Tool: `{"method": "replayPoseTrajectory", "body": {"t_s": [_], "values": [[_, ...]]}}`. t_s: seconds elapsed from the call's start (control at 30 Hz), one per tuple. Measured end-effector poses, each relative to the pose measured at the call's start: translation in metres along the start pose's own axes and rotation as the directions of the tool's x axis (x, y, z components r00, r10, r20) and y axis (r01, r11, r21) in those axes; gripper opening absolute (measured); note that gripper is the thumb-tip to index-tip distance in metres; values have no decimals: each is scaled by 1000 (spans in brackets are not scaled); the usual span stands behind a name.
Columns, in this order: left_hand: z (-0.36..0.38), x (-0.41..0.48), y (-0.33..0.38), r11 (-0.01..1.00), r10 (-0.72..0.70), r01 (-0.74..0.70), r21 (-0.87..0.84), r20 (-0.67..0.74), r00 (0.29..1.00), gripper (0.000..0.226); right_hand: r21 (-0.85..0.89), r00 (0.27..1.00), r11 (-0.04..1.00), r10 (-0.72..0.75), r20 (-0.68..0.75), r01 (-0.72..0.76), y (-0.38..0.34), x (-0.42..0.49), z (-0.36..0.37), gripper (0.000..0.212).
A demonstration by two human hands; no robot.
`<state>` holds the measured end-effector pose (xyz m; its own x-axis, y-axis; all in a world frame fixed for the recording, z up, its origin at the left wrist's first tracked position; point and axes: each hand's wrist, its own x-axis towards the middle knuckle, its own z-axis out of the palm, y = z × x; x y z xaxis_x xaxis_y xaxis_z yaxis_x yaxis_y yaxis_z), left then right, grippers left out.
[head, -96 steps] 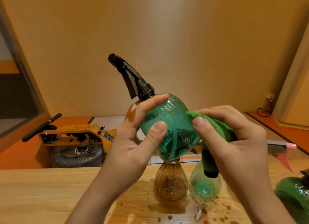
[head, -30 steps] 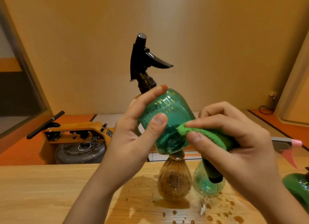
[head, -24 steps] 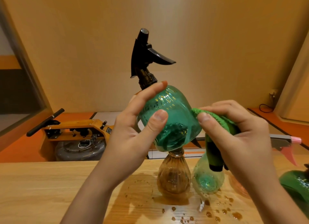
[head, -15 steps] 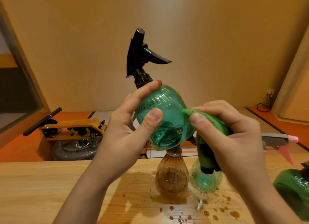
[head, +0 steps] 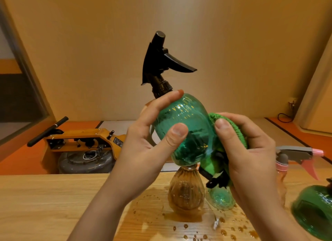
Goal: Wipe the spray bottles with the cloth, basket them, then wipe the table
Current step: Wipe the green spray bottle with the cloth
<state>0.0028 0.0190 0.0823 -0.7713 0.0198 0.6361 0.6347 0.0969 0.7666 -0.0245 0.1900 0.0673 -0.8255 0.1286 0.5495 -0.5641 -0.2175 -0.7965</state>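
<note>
A teal spray bottle (head: 186,118) with a black trigger head is held up above the table, tilted left. My left hand (head: 149,138) grips its round body, thumb on the front. My right hand (head: 248,147) holds a green cloth (head: 231,125) and presses it against the bottle's right side. On the wooden table (head: 45,204) below stand an amber bottle (head: 186,192) and a second teal bottle (head: 221,197), partly hidden behind my right hand. A pink-trigger bottle (head: 294,152) and a green bottle (head: 314,210) are at the right edge.
Water drops and a wet patch (head: 197,228) spread on the table around the standing bottles. Beyond the table's far edge, a yellow pallet jack (head: 80,142) sits on the orange floor. A plain wall lies behind.
The cloth has slid along the bottle's right side, from its lower right up toward the upper part. The bottle has stayed raised, its head tipping slightly.
</note>
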Motion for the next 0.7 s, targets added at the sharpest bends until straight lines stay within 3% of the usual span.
{"method": "replayPoseTrajectory", "body": {"t_s": [0.1,0.2,0.33,0.47,0.57,0.7], "values": [[2,-2,1,999,9,-7,-40,50,999,50,15,999,1000,-5,-48,6,-1,0,1,13],[-2,-2,3,992,-14,33,-119,153,988,57,80,994,993,88,-57,-83,-6,5,-3,16],[-6,0,3,996,16,-2,-87,160,987,61,265,966,930,256,34,-255,-9,10,-6,26],[-8,0,2,993,34,-16,-117,153,988,61,277,945,904,304,118,-326,-8,7,-3,27],[-8,-1,1,985,51,-29,-168,127,991,54,179,964,949,246,101,-260,-7,8,-3,26],[-9,1,1,980,53,-35,-198,88,995,50,10,991,998,53,119,-55,-13,7,-10,20]]}}
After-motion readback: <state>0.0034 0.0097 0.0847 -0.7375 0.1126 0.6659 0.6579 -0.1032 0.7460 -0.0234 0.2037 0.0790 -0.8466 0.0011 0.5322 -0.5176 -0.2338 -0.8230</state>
